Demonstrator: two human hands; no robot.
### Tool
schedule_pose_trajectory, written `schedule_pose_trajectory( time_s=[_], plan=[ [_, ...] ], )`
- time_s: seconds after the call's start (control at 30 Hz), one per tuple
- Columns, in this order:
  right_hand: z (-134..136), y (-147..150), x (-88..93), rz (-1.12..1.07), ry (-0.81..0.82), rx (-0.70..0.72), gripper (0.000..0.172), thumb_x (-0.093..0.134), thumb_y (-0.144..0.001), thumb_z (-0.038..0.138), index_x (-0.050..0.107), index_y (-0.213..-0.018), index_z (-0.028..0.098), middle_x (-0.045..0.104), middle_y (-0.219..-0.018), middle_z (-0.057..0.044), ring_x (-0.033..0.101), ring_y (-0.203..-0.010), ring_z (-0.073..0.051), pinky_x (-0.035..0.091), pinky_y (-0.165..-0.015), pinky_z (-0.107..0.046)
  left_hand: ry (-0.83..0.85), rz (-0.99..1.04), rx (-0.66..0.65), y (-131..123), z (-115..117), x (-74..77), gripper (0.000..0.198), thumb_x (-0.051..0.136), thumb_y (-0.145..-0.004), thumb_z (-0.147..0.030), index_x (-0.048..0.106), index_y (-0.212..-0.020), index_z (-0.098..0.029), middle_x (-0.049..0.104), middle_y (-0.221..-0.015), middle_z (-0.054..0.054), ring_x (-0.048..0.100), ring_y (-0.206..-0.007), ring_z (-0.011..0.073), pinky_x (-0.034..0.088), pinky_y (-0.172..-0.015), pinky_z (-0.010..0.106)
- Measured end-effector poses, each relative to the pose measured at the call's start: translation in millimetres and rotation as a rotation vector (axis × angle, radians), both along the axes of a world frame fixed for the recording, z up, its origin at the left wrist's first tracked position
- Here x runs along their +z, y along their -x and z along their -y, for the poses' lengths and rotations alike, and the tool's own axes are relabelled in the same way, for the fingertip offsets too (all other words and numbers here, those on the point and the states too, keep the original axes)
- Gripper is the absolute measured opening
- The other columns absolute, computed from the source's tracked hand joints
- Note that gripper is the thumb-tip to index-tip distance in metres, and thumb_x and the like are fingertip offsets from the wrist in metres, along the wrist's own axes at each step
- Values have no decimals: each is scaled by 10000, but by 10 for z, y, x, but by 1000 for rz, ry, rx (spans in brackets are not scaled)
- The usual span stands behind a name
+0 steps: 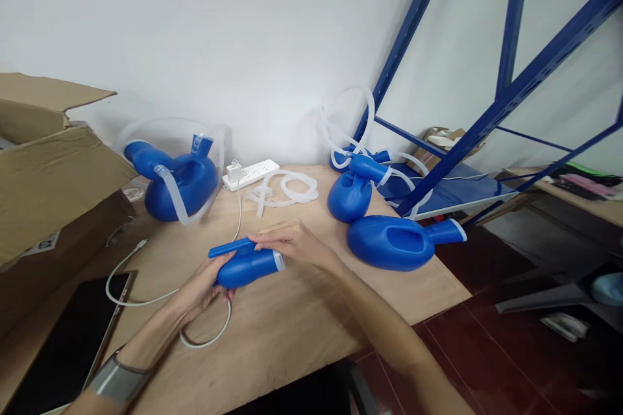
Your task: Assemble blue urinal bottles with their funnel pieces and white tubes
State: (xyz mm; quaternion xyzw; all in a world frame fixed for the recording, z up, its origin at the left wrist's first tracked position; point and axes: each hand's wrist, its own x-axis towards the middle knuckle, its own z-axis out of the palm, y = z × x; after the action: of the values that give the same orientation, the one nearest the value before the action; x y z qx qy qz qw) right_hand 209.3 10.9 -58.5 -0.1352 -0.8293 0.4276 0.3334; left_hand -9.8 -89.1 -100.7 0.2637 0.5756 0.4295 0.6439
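A blue plastic urinal bottle (246,264) with a white-rimmed neck lies low over the wooden table (302,331), held in both hands. My left hand (202,285) is wrapped round its body from below. My right hand (292,241) rests on top near the white rim, fingers closed over it. Another blue urinal (399,241) lies on its side to the right. Two more (353,191) stand behind it with clear tubing (350,117). A further one with a tube (178,181) sits at the back left.
A loose coil of clear tube (287,189) and a white power strip (250,174) lie by the wall. A white cable (146,301) runs across the table to a dark tablet (73,343). An open cardboard box (48,175) stands left. Blue shelving struts (487,123) rise on the right.
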Motion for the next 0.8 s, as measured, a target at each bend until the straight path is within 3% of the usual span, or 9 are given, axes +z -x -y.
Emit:
schedule_pose_trajectory(
  time_s=[0.2,0.37,0.43,0.6,0.8],
  plan=[
    [-65,-54,80,58,109,55,271,693,-995,295,803,-1241,321,821,-1181,13,812,-1047,-189,631,-1010,-345,83,37,11,-59,-3,115,383,566,-1013,-434,565,-1266,-147,642,-542,12,585,-380,174,416,-337,201],
    [-32,52,18,-25,392,-94,382,852,-845,412,831,-1180,230,841,-1102,-54,809,-1067,-256,627,-1032,-415,55,27,16,-65,-16,160,374,497,-1053,-422,561,-1270,-124,654,-550,34,573,-386,158,424,-348,188],
    [-1,94,-1,-80,417,-138,361,876,-814,413,841,-1113,212,847,-1064,-57,818,-1020,-257,642,-994,-406,48,30,23,-53,-20,157,363,497,-1056,-412,561,-1272,-128,667,-574,37,572,-388,155,426,-347,191],
    [45,88,-5,-105,81,-220,113,792,-918,355,860,-907,265,847,-1052,-21,804,-1016,-218,621,-1003,-361,20,22,21,-22,-14,111,303,526,-1048,-396,581,-1202,-141,648,-541,26,593,-410,165,448,-365,196],
    [22,18,-69,-87,-100,-157,176,725,-991,321,852,-1112,302,851,-1025,-6,811,-980,-219,637,-959,-363,16,10,7,-54,-2,123,243,529,-1040,-386,583,-1100,-157,639,-524,24,596,-407,169,441,-360,197]
  ],
)
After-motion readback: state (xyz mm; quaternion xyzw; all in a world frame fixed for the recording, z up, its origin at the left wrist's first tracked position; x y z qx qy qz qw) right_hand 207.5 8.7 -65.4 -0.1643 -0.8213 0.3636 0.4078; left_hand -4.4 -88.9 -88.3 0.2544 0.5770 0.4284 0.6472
